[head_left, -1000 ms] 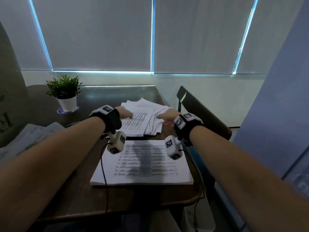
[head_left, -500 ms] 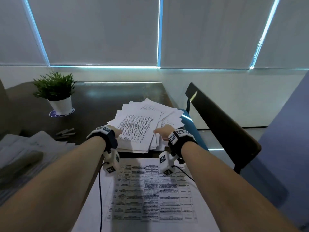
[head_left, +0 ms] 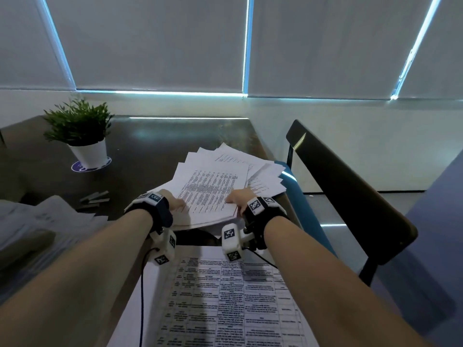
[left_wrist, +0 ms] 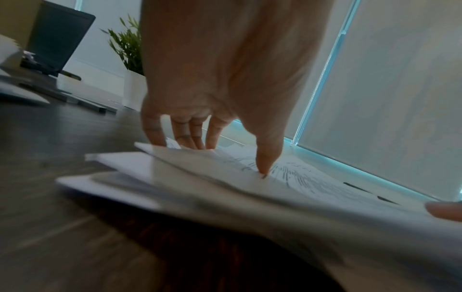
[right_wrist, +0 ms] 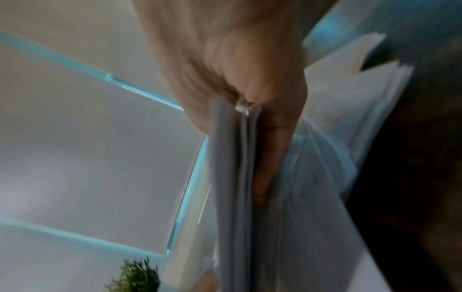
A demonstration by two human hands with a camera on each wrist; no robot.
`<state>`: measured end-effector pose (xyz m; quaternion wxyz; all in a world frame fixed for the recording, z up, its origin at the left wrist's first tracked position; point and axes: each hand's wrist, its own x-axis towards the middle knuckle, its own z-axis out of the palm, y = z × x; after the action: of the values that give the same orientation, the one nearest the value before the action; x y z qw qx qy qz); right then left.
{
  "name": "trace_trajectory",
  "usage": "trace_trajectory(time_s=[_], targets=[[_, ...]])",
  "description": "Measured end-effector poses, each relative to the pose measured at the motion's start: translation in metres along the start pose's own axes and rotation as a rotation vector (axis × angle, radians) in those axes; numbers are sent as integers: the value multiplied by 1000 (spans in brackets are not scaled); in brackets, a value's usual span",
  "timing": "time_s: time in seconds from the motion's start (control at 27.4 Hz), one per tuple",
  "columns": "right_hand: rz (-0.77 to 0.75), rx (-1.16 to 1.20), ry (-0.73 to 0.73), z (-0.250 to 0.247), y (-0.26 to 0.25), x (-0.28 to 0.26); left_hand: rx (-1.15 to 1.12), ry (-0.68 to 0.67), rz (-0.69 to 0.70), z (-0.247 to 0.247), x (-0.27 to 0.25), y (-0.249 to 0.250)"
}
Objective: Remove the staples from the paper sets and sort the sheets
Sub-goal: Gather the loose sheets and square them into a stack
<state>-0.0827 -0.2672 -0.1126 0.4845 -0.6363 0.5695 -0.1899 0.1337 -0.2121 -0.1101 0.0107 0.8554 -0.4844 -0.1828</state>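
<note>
Since a moment ago both hands are drawing the fanned paper pile (head_left: 213, 189) nearer along the dark worktop (head_left: 155, 144), its near edge now lifting off the surface. The right hand (head_left: 239, 200) is pinching that pile's right side, thumb on top and fingers (right_wrist: 272, 142) beneath. The left hand (head_left: 174, 202) is curling round the pile's left edge, thumb pressing the top sheet. Nearer than the pile is lying a printed stack (head_left: 225, 301); far left of the pile, a potted plant (head_left: 80, 131); right of it, a chair (head_left: 350, 186).

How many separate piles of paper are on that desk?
3: a fanned pile gripped by both hands, a printed stack nearest the person, and a blurred pile at left. More may be hidden.
</note>
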Motion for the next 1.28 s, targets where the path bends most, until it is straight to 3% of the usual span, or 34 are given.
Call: trace_trajectory(time_s=[0.11,0.29,0.4,0.55,0.62,0.73,0.91,1.02,1.06,1.17,1.28], targets=[[-35,0,-31,-2,4,2,-78,29,17,-4,-9,-5],[-111,207,28,-34,5,-21,-596,218,-154,-24,-7,-36],[-248,321,-48,-57,8,-55,-980,68,-94,-31,-26,-36],[-216,443,-232,-82,18,-108,-1447,-207,62,-31,-68,-24],[-166,522,-258,-83,28,-131,-1446,-191,115,-29,-85,-19],[-123,615,-208,-78,50,-143,-1229,-83,93,-12,-107,-7],[-24,806,-25,-70,72,-144,-1253,-171,43,12,-158,11],[-6,739,109,-78,68,-144,-1226,-299,115,15,-167,11],[18,665,120,-83,66,-145,-1258,-235,174,13,-173,8],[120,525,-69,-89,59,-162,-1145,-160,142,13,-169,-3],[-30,547,-180,-81,53,-176,-1225,-124,185,6,-177,0]])
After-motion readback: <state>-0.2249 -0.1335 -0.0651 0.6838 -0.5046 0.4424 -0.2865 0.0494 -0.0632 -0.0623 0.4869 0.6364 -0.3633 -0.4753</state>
